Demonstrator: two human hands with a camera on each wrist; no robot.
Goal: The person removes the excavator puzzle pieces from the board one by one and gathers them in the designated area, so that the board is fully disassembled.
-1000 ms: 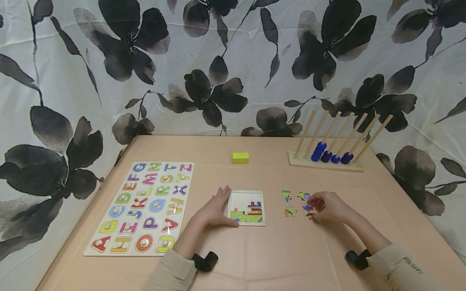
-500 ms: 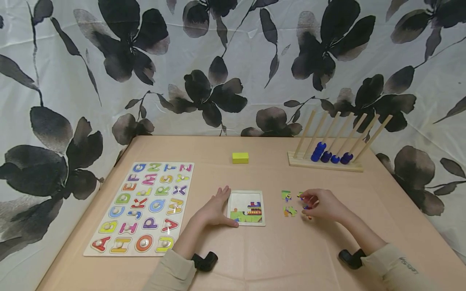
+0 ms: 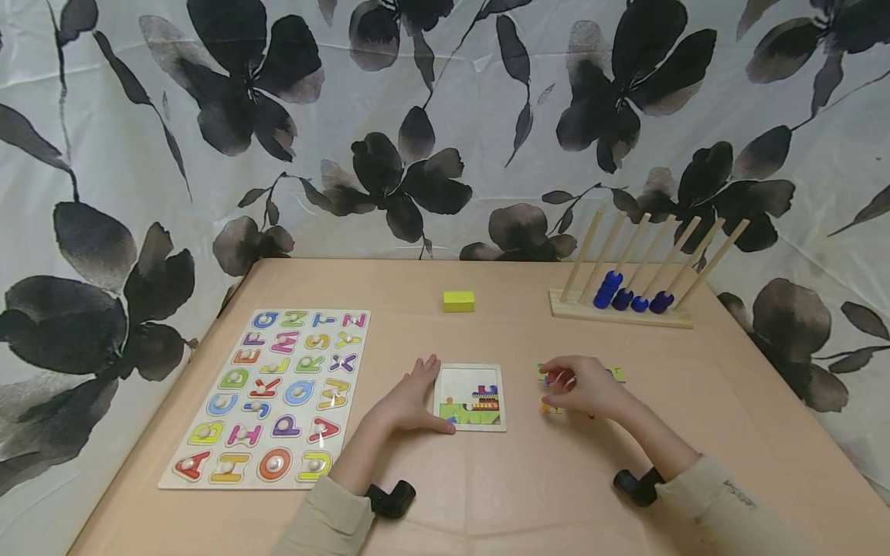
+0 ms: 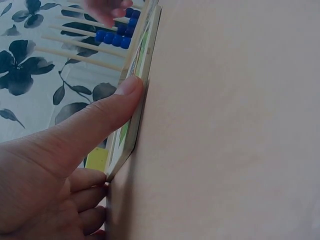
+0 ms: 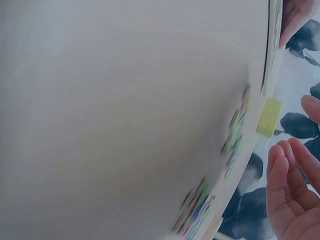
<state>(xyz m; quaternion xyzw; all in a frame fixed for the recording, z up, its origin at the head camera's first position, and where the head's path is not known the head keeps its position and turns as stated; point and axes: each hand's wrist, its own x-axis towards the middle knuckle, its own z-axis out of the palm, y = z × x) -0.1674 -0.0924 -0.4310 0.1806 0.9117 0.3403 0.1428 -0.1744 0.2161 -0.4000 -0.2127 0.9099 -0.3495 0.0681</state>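
In the head view my left hand (image 3: 412, 401) rests at the left side of a small white-framed jigsaw board (image 3: 470, 386). Its thumb lies along the near corner, fingers extended up the left edge. The board carries joined green pieces and part of a colourful train picture. To its right, my right hand (image 3: 584, 386) hovers over loose puzzle pieces (image 3: 552, 409), hiding most of them; a green-edged piece (image 3: 617, 374) shows behind it. The right wrist view has the right thumb and fingers (image 5: 278, 167) apart with nothing between them, the pieces lying beyond.
A white alphabet board (image 3: 260, 483) with knobbed letters lies on the left of the table (image 3: 528, 494). A yellow block (image 3: 459, 302) sits at the back middle. The wooden peg stand (image 3: 619, 315) with blue beads is at back right; a floral cloth (image 3: 487, 139) hangs behind.
My right hand has moved left across the loose pieces, uncovering those on the right and covering those on the left. The left hand and the jigsaw board have stayed in place.
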